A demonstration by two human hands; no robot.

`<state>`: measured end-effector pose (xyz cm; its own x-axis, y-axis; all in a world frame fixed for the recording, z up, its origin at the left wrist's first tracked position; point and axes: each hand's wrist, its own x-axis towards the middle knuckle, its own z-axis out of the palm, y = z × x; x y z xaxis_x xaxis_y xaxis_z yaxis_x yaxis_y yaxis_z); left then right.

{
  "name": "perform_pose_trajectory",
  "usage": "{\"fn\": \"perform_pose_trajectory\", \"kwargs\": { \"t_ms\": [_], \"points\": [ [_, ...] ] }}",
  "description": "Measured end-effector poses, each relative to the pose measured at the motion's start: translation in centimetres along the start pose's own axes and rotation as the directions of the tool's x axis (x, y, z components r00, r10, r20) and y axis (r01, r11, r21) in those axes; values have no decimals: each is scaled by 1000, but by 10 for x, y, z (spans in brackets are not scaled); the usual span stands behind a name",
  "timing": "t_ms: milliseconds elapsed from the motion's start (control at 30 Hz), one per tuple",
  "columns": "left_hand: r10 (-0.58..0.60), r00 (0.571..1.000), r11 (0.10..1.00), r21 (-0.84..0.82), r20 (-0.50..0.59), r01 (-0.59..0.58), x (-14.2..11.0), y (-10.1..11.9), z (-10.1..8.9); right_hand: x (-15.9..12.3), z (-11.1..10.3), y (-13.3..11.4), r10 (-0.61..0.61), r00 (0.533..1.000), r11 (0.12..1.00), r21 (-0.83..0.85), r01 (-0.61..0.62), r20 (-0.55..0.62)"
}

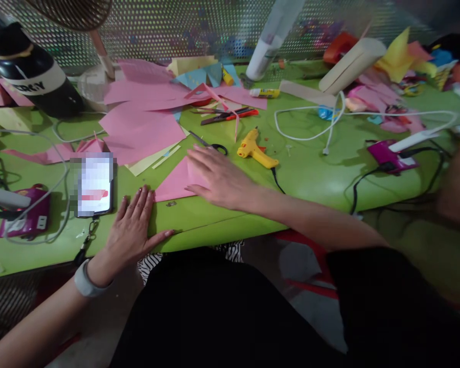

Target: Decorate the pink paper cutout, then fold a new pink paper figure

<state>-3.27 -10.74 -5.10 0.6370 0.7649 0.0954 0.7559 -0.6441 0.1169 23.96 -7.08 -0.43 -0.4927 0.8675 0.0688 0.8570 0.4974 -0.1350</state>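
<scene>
A folded piece of pink paper (172, 180) lies near the front edge of the green table. My right hand (214, 176) rests flat across its right side, fingers stretched and hiding part of it. At the paper's left corner, my left hand (132, 225) lies flat on the table with the thumb spread, its fingertips by that corner. Just beyond my right hand are black-handled scissors (219, 148), partly covered. A yellow glue gun (256, 151) sits to the right of them. Left of my left hand lies a lit phone (95, 186), its screen blurred.
Pink paper sheets (141, 128) spread behind my hands, near more scissors (230, 116) and a glue stick (264, 93). A black bottle (34, 76) stands at the back left. Purple power strips (393, 157) with cables lie at both sides. Part of another person shows at the right edge.
</scene>
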Motion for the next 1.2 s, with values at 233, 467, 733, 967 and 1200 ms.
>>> {"fn": "perform_pose_trajectory", "kwargs": {
  "t_ms": [233,467,733,967,1200],
  "points": [
    [1,1000,1000,16,-6,-1,-1,1,1,67,58,-25,23,995,999,-25,-21,95],
    [-10,1000,1000,27,-2,10,-2,0,0,40,72,5,111,994,994,-16,-111,11],
    [-9,1000,1000,24,3,9,-1,-1,-1,-32,60,63,296,955,950,-114,-291,20],
    [0,1000,999,36,23,-1,1,-1,-4,-62,32,65,243,947,953,-131,-274,-210],
    [24,996,993,109,83,-33,3,-2,-11,-40,43,39,-114,990,990,79,121,-86]
  ]
}}
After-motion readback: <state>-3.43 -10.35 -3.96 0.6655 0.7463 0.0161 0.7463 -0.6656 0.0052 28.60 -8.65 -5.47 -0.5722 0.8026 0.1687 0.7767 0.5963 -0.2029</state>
